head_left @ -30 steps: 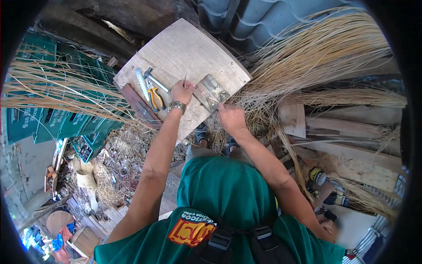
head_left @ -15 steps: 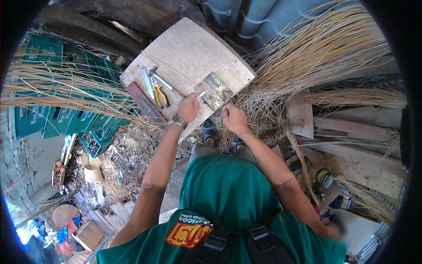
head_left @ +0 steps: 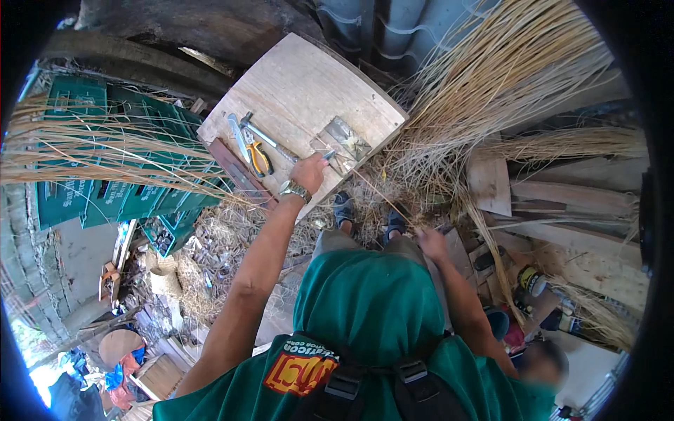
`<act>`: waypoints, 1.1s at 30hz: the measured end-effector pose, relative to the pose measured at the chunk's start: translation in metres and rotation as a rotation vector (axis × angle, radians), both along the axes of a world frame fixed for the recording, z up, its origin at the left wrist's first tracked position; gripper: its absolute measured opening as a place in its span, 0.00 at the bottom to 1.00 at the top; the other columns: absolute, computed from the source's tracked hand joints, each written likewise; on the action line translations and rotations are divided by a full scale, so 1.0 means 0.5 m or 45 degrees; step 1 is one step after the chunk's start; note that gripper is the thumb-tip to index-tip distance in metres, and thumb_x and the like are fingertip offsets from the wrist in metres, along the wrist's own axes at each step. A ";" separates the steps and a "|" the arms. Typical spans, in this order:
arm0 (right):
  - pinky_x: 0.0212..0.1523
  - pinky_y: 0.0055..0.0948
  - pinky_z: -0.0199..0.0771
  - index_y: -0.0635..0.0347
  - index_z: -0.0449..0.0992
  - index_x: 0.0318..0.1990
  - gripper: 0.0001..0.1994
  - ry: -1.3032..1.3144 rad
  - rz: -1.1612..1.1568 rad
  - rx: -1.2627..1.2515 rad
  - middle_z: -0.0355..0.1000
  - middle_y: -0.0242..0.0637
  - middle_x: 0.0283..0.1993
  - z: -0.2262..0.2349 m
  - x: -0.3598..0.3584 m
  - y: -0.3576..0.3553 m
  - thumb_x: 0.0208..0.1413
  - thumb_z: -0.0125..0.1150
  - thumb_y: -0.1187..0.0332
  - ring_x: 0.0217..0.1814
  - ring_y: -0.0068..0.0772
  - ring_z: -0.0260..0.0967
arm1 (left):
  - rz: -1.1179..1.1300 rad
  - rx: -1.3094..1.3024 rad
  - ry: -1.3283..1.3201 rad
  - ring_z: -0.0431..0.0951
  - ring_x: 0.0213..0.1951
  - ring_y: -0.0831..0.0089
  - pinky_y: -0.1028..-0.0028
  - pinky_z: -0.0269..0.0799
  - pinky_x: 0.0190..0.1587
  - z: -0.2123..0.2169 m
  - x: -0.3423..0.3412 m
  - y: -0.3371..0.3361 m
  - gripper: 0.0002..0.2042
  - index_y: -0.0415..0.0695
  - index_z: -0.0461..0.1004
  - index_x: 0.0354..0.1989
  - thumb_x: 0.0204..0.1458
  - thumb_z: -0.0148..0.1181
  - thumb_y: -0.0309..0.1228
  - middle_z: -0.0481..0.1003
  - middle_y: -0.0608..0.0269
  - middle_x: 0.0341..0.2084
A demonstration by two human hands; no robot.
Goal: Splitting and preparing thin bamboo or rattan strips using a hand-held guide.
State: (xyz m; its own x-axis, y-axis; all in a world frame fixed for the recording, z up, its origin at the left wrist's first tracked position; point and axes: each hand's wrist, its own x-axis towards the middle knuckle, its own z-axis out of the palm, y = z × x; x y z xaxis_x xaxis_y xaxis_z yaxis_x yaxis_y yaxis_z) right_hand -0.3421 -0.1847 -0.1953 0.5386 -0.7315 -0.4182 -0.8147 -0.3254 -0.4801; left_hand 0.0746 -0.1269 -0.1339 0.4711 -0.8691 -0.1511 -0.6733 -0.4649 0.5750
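A tilted wooden board [head_left: 309, 88] stands before me with a dark metal plate [head_left: 344, 135] fixed near its right edge. My left hand [head_left: 309, 172], with a watch on its wrist, is closed around a small metal blade [head_left: 328, 155], whose tip rests by the plate's near corner. From the plate a thin rattan-like strand [head_left: 379, 191] runs down to the right. My right hand [head_left: 432, 243] is closed at its lower end, beside my right thigh. Near my left hand lie a hammer [head_left: 260, 129], yellow-handled pliers [head_left: 260, 158] and a light grey knife-like blade [head_left: 238, 135].
A long brown wooden block [head_left: 239, 172] lies along the board's left edge. Long strands [head_left: 519, 77] are bundled at the right, and more [head_left: 112, 144] cross green crates [head_left: 63, 200] at the left. Planks [head_left: 576, 200] lie at the right. Fibre scraps [head_left: 232, 224] cover the ground.
My right hand has moved from the plate's edge down and right toward my thigh, drawing the strand out. My left hand stays by the plate, shifted slightly right.
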 end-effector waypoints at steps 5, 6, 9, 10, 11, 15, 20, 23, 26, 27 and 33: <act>0.52 0.46 0.69 0.55 0.74 0.47 0.22 0.836 -0.116 0.392 0.74 0.48 0.48 -0.120 -0.360 0.047 0.53 0.54 0.50 0.53 0.53 0.70 | 0.007 0.024 0.040 0.75 0.36 0.41 0.50 0.70 0.36 0.013 -0.010 -0.014 0.11 0.45 0.73 0.38 0.57 0.53 0.39 0.75 0.42 0.28; 0.55 0.48 0.67 0.56 0.72 0.51 0.24 0.862 0.040 0.418 0.72 0.50 0.51 -0.131 -0.324 0.032 0.52 0.56 0.49 0.56 0.53 0.68 | 0.000 0.060 0.060 0.75 0.36 0.42 0.51 0.70 0.37 0.008 -0.013 -0.016 0.10 0.46 0.74 0.40 0.56 0.53 0.38 0.75 0.42 0.29; 0.60 0.43 0.64 0.58 0.63 0.62 0.33 0.586 0.214 0.515 0.64 0.53 0.60 -0.080 -0.057 -0.050 0.51 0.58 0.50 0.62 0.53 0.62 | 0.005 0.142 0.048 0.76 0.36 0.43 0.52 0.70 0.38 0.004 -0.006 0.004 0.11 0.48 0.74 0.43 0.55 0.54 0.37 0.75 0.42 0.30; 0.61 0.40 0.63 0.60 0.61 0.63 0.36 0.160 0.204 0.357 0.63 0.53 0.61 -0.010 0.050 -0.066 0.51 0.58 0.47 0.63 0.54 0.61 | 0.010 0.107 0.019 0.76 0.36 0.43 0.51 0.70 0.38 -0.003 0.003 0.016 0.11 0.49 0.74 0.44 0.55 0.54 0.37 0.75 0.42 0.30; 0.63 0.37 0.60 0.64 0.60 0.63 0.37 -0.085 0.147 0.552 0.60 0.54 0.63 0.027 0.138 -0.090 0.53 0.56 0.45 0.66 0.51 0.58 | -0.009 0.063 0.001 0.75 0.36 0.43 0.51 0.70 0.38 -0.006 0.002 0.009 0.11 0.49 0.74 0.44 0.55 0.54 0.37 0.75 0.42 0.30; 0.59 0.38 0.63 0.62 0.68 0.56 0.31 -0.609 -0.039 0.907 0.68 0.53 0.57 0.136 0.392 -0.103 0.56 0.53 0.45 0.60 0.49 0.65 | 0.005 0.114 0.037 0.75 0.36 0.42 0.51 0.70 0.38 -0.003 -0.010 -0.005 0.11 0.49 0.75 0.43 0.55 0.53 0.37 0.75 0.41 0.30; 0.49 0.42 0.68 0.59 0.75 0.41 0.19 -0.295 -0.144 0.426 0.72 0.51 0.44 0.062 0.414 -0.075 0.56 0.54 0.51 0.48 0.52 0.69 | -0.026 0.136 -0.002 0.75 0.37 0.42 0.51 0.70 0.39 -0.021 -0.013 -0.023 0.12 0.49 0.74 0.45 0.56 0.52 0.38 0.75 0.42 0.32; 0.42 0.43 0.69 0.59 0.76 0.39 0.16 -0.364 -0.131 0.282 0.73 0.50 0.37 -0.001 0.193 -0.031 0.57 0.52 0.56 0.42 0.52 0.70 | 0.016 0.163 0.020 0.75 0.38 0.42 0.52 0.71 0.40 -0.006 -0.007 -0.012 0.13 0.49 0.74 0.46 0.56 0.52 0.38 0.76 0.43 0.33; 0.37 0.46 0.69 0.64 0.77 0.34 0.20 0.346 0.122 0.117 0.73 0.51 0.31 -0.111 -0.255 0.044 0.55 0.55 0.52 0.35 0.54 0.72 | 0.028 0.157 0.031 0.75 0.39 0.43 0.52 0.71 0.41 0.015 -0.002 -0.003 0.12 0.50 0.75 0.46 0.56 0.52 0.38 0.76 0.43 0.34; 0.42 0.48 0.70 0.57 0.77 0.43 0.18 0.600 -0.091 0.277 0.75 0.49 0.43 -0.123 -0.379 0.066 0.58 0.50 0.54 0.44 0.53 0.72 | 0.037 0.152 0.026 0.75 0.39 0.43 0.52 0.71 0.41 0.014 0.004 -0.002 0.12 0.50 0.75 0.46 0.56 0.52 0.38 0.76 0.43 0.34; 0.48 0.45 0.72 0.58 0.64 0.60 0.32 0.567 -0.072 0.852 0.71 0.52 0.52 -0.242 -0.518 0.065 0.50 0.60 0.52 0.50 0.49 0.72 | 0.017 0.160 0.104 0.75 0.39 0.44 0.53 0.71 0.41 -0.013 -0.013 -0.027 0.13 0.50 0.75 0.45 0.56 0.52 0.39 0.76 0.44 0.33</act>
